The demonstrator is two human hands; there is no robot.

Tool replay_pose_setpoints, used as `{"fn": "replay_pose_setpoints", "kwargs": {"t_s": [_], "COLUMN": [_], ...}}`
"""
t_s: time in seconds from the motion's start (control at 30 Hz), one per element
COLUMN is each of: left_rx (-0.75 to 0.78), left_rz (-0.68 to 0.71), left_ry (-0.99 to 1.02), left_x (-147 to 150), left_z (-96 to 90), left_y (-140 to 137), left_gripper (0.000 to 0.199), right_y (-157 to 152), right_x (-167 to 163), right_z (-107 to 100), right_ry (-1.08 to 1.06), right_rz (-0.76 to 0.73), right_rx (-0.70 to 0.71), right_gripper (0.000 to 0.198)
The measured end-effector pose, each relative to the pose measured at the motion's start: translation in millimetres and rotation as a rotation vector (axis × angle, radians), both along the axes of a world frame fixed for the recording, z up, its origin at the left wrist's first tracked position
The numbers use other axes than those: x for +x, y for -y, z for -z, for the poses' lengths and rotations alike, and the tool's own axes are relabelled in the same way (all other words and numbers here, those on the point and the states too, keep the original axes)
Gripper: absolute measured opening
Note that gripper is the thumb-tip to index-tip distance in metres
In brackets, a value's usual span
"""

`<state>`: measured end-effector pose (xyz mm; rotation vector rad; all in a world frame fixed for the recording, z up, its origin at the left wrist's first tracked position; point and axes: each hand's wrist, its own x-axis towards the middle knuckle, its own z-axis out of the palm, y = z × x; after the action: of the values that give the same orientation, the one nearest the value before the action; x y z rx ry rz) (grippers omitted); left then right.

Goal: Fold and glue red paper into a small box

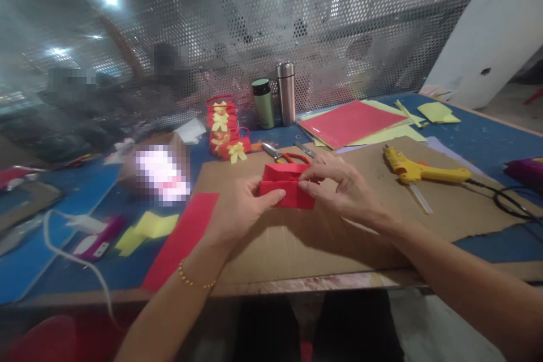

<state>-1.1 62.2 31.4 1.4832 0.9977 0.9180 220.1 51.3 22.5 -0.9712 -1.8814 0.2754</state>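
Observation:
A small folded piece of red paper (pixel 288 193) is held between both hands above the cardboard sheet (pixel 271 254). My left hand (pixel 248 203) grips its left side, thumb lying across the front. At the upper right edge, my right hand (pixel 339 184) pinches the paper with thumb and index finger. Just behind the paper lie scissors with red handles (pixel 292 157), partly hidden by it. A flat strip of red paper (pixel 186 237) rests beside my left forearm.
A yellow glue gun (pixel 416 169) with a cord lies at right. Behind stand a green tumbler (pixel 263 104) and a steel flask (pixel 287 96). Red pieces with yellow bows (pixel 227 130) are at back left, red sheets (pixel 352 121) at back right. Yellow paper (pixel 146 229) and a power strip (pixel 95 240) lie left.

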Motion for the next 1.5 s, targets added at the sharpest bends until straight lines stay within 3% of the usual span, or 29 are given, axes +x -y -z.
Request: {"fn": "replay_pose_setpoints", "kwargs": {"t_s": [0.43, 0.73, 1.07, 1.5], "left_rx": [-0.025, -0.039, -0.042, -0.047], "left_rz": [0.016, 0.024, 0.001, -0.054], "left_ry": [0.003, 0.037, 0.022, 0.015], "left_x": [0.3, 2.8, 2.4, 2.3], "left_z": [-0.1, 3.1, 5.1, 10.4], "left_y": [1.4, 1.2, 0.5, -2.3], "left_gripper": [0.044, 0.051, 0.049, 0.042], "right_y": [1.0, 0.1, 0.8, -4.9], "right_x": [-1.3, -4.4, -7.1, -6.4], "right_z": [-4.6, 3.5, 7.6, 17.2], "right_ry": [-0.061, 0.020, 0.008, 0.052], "right_rz": [-0.078, 0.047, 0.068, 0.095], "right_rx": [-0.072, 0.016, -0.011, 0.190], "right_gripper": [0.012, 0.014, 0.009, 0.010]}}
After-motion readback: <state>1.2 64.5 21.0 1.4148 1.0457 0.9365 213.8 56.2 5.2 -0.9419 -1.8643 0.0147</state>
